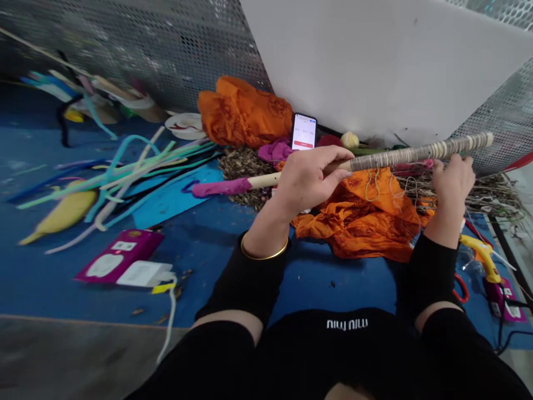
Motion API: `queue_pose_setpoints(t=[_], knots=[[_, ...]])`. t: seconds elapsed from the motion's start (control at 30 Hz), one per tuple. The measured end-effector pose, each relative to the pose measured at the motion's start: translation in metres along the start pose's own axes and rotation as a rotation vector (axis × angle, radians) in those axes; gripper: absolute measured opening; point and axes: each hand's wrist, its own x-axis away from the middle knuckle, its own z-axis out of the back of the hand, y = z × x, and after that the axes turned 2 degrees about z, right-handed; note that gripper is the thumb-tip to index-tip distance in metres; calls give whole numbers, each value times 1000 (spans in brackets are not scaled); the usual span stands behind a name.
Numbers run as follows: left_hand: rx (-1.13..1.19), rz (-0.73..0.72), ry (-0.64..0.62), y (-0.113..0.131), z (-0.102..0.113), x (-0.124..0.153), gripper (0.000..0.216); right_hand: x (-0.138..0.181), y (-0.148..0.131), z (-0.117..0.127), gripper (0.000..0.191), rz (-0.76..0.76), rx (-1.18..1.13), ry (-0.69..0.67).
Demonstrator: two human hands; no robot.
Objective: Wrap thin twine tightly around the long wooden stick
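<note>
A long pale wooden stick (pixel 265 180) slants across in front of me, rising to the right. Grey and cream yarn (pixel 416 154) is wound around its right half, and purple cloth (pixel 222 188) covers its left end. My left hand (pixel 310 178) is closed around the stick at the left edge of the winding. Just below the wound part, my right hand (pixel 453 180) has its fingers curled in; what they pinch, if anything, is hidden. Loose yarn strands (pixel 373 186) hang from the stick over a crumpled orange cloth (pixel 358 216).
Behind stand a lit phone (pixel 304 132) and a bundled orange cloth (pixel 245 111). Pipe cleaners (pixel 125 172), a yellow banana-shaped object (pixel 62 214) and a purple box (pixel 122 255) lie left. A yellow glue gun (pixel 483 255) and red-handled scissors (pixel 461 288) are right.
</note>
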Motion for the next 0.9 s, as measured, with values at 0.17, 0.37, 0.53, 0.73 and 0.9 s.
queue_pose_setpoints(t=[0.17, 0.37, 0.53, 0.73, 0.9], knots=[[50, 20, 57, 3, -8, -1, 26, 33, -38, -17, 22, 323, -360, -230], [155, 56, 103, 6, -9, -1, 27, 81, -82, -40, 27, 579, -831, -569], [179, 81, 131, 2, -8, -4, 27, 97, -90, -24, 30, 673, -787, -248], [254, 56, 70, -3, -26, -5, 24, 109, -99, -27, 32, 744, -1208, -224], [354, 135, 27, -3, -34, -6, 23, 110, -108, -35, 40, 363, -1510, -308]])
